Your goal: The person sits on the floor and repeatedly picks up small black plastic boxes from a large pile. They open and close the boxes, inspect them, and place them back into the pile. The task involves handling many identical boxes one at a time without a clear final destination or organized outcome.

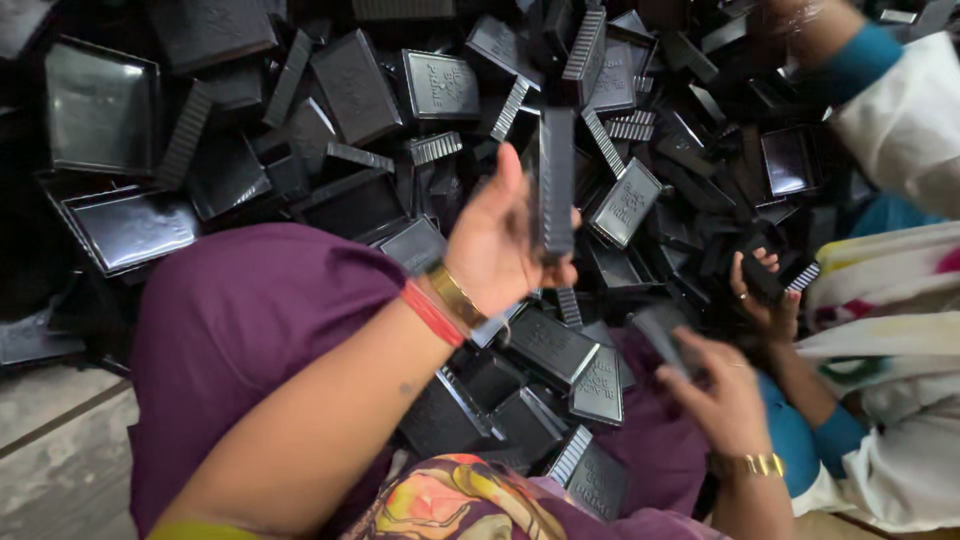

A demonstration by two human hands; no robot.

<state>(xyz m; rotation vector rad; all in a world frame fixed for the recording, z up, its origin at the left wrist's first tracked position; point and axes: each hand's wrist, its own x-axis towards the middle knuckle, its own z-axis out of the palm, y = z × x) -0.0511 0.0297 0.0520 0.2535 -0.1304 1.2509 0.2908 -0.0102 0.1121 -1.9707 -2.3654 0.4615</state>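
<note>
Right hand: the right hand (722, 385), nearest of all at lower right, has its fingers curled round a blurred dark piece (662, 335); closed on it, as far as the blur lets me say.
Left hand: the left hand (500, 245), mid-scene, is clamped on a slim black case (556, 180), held upright on edge above the pile.
Lap: purple cloth (250, 310) with cases lying loose on it.
Co-worker: another person's hand (765, 295) at right grips a small black part (762, 280).
Pile: black plastic cases and trays (100, 105) heaped far and left.
Risk: the edge-held case looks likely to slip and drop into the heap; the lap pieces could slide off the cloth.
</note>
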